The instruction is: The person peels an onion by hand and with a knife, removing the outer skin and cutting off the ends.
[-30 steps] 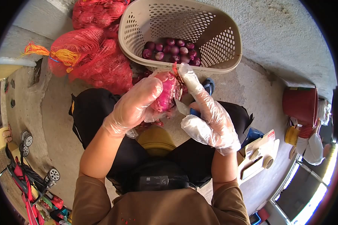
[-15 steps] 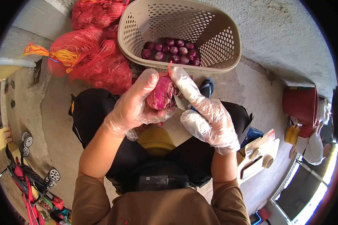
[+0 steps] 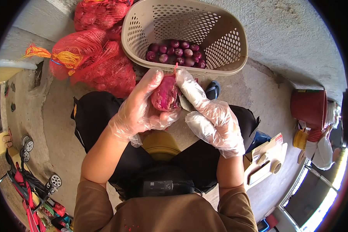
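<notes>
The large, round, purple-red onion with loose, partly peeled skin was up off the floor, in front of the person and just below the near rim of a basket in the view. The left hand, in a clear plastic glove, was half closed round it, thumb along its upper left side and fingers beneath. The right hand, gloved likewise, was partly curled on a knife with a flat grey metal blade, its fingers reaching to the onion's upper right edge; the handle was hidden. The blade lay close against the onion's right side, though contact could not be told. Below, between the black-clad knees, was a rounded yellow container. Beyond stood the beige perforated plastic basket, with small, shiny purple onions in its bottom. Bulging red mesh sacks lay left of it, and a dark blue slipper rested on the grey concrete floor
</notes>
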Available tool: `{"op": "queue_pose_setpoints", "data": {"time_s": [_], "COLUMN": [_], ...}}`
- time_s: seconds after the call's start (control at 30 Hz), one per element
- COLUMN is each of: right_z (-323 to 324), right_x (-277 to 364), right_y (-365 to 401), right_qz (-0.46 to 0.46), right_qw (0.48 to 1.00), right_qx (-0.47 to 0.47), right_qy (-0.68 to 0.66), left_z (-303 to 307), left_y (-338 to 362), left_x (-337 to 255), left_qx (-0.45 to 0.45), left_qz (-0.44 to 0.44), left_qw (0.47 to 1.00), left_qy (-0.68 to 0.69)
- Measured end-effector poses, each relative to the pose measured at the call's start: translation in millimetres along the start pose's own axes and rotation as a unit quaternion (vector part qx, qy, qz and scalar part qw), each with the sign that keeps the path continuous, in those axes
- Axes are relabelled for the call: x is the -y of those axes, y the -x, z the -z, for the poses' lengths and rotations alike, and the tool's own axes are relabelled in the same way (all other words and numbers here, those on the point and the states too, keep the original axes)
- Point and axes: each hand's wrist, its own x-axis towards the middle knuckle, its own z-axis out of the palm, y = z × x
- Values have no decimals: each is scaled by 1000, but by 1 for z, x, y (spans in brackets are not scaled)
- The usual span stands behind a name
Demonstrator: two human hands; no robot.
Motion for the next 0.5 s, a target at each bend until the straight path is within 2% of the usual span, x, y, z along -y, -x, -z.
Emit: {"op": "queue_pose_setpoints", "data": {"time_s": [0.07,0.23,0.3,0.4,0.5], "right_z": [0,5,8,4,5], "right_x": [-1,5,12,7,2], "right_y": [6,4,2,-1,2], "right_qz": [-40,-74,-104,-22,-33], "right_qw": [999,995,991,999,996], "right_qx": [9,38,50,13,28], "right_qy": [-19,-56,-71,-23,-78], "left_z": [-2,6,6,3,3], "left_y": [0,1,1,2,3], "left_x": [-1,-1,0,0,-1], "left_qx": [-11,71,54,31,28], "left_qz": [5,72,77,72,66], "left_qw": [1000,990,989,991,992], "left_qy": [-9,100,115,112,104]}}
